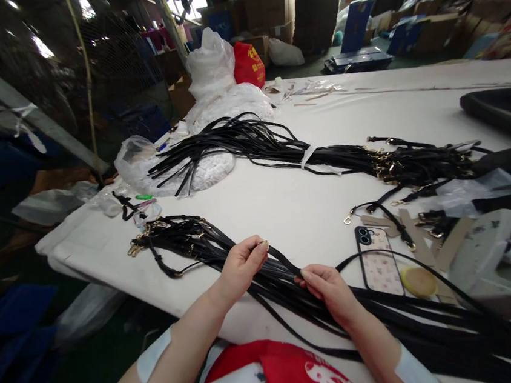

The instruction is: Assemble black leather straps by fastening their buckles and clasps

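Observation:
My left hand [243, 261] pinches the end of a black strap [285, 261], where a small gold metal piece shows at the fingertips. A short way to the right, my right hand [327, 287] grips the same strap between thumb and fingers. Beneath both hands runs a bundle of long black straps [274, 287], trailing off to the lower right. Gold clasps and buckles [168, 231] cluster at the bundle's left end. Farther back on the table lies a second strap bundle [273, 144], bound with a white tie [308, 155].
A phone in a patterned case [382, 263] and a round yellowish disc [419, 282] lie to the right, near a pale machine [505, 263]. Clear plastic bags [217, 171] and a red bag [249, 64] stand at the back left. The white table's edge [124, 287] runs along the left.

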A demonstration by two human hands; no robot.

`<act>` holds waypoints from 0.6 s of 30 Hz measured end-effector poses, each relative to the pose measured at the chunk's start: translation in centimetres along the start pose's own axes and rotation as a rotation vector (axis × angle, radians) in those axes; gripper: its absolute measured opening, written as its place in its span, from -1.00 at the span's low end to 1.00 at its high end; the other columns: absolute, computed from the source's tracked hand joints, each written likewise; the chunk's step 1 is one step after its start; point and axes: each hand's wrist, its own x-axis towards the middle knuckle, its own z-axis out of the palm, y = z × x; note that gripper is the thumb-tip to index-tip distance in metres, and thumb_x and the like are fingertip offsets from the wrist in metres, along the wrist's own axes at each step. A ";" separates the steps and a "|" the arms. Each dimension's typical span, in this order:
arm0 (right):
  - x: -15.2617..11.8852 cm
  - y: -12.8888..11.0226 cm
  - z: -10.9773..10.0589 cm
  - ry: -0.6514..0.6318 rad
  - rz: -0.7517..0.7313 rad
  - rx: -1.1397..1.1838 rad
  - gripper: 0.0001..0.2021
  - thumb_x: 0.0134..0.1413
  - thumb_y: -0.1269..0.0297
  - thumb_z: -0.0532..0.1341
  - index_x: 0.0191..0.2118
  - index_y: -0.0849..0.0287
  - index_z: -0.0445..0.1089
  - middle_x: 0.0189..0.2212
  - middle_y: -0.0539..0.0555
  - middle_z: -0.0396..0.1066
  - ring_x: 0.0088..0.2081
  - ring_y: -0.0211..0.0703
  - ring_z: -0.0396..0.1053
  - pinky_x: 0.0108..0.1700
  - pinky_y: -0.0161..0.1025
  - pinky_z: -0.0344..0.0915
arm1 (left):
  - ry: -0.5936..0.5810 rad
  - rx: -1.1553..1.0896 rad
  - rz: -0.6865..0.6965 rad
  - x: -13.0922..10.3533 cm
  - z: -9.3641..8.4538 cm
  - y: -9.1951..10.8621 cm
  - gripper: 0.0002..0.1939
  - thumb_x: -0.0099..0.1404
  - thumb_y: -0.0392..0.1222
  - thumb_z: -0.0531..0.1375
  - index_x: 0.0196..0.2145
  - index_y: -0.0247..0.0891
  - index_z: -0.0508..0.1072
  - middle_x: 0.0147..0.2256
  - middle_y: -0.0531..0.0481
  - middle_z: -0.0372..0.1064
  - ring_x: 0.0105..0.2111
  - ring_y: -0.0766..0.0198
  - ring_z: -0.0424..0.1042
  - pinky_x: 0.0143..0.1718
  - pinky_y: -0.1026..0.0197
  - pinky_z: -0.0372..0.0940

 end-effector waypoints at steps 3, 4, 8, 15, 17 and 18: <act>0.0 -0.3 0.2 -0.016 -0.026 0.011 -0.60 -0.01 -0.07 0.30 -0.48 0.25 0.49 -0.74 -0.12 0.13 -0.65 -0.40 -0.09 -0.53 -0.32 -0.17 | -0.039 0.072 0.009 -0.1 0.1 0.1 -0.53 0.23 0.19 0.19 -0.52 -0.28 0.27 -0.62 0.17 0.06 -0.61 0.45 0.01 -0.58 0.35 -0.04; -0.1 -0.4 0.2 -0.023 -0.037 0.024 -0.60 -0.01 -0.07 0.30 -0.48 0.24 0.49 -0.73 -0.11 0.14 -0.65 -0.40 -0.09 -0.53 -0.32 -0.17 | -0.059 0.081 0.002 -0.1 0.4 0.1 -0.54 0.24 0.19 0.19 -0.51 -0.28 0.29 -0.61 0.16 0.09 -0.61 0.45 0.04 -0.57 0.35 0.00; -0.1 -0.4 0.3 -0.038 -0.068 0.032 -0.60 0.03 -0.08 0.28 -0.45 0.23 0.48 -0.74 -0.12 0.14 -0.65 -0.39 -0.07 -0.54 -0.32 -0.13 | -0.223 0.149 -0.019 -0.3 2.3 -0.5 -0.56 0.28 0.14 0.15 -0.47 -0.33 0.41 -0.54 0.06 0.32 -0.52 0.36 0.25 -0.46 0.32 0.17; -1.0 -1.1 -0.1 0.040 -0.251 -0.086 -0.68 0.16 -0.02 0.18 -0.25 0.15 0.46 -0.48 0.01 0.38 -0.44 -0.21 0.30 -0.36 -0.26 0.26 | -0.368 0.352 0.005 -0.2 4.9 -1.6 -0.68 0.34 -0.06 0.09 -0.40 -0.32 0.52 -0.39 -0.02 0.51 -0.37 0.25 0.42 -0.30 0.28 0.28; -1.6 -1.8 0.2 0.073 -0.439 -0.297 -0.64 0.15 0.05 0.22 0.01 0.09 0.41 -0.12 0.13 0.43 -0.10 -0.05 0.36 -0.04 -0.10 0.31 | -0.370 0.486 0.008 -0.2 5.0 -1.6 -0.77 0.28 -0.14 0.14 -0.43 -0.31 0.50 -0.45 0.02 0.48 -0.44 0.29 0.39 -0.40 0.31 0.23; -1.9 -2.0 0.5 0.084 -0.527 -0.414 -0.62 0.16 0.11 0.22 0.07 0.07 0.38 -0.01 0.16 0.38 0.01 0.00 0.32 0.07 -0.04 0.27 | -0.383 0.564 0.015 -0.1 5.1 -1.5 -0.81 0.25 -0.18 0.15 -0.45 -0.31 0.48 -0.48 0.03 0.45 -0.47 0.30 0.36 -0.44 0.31 0.19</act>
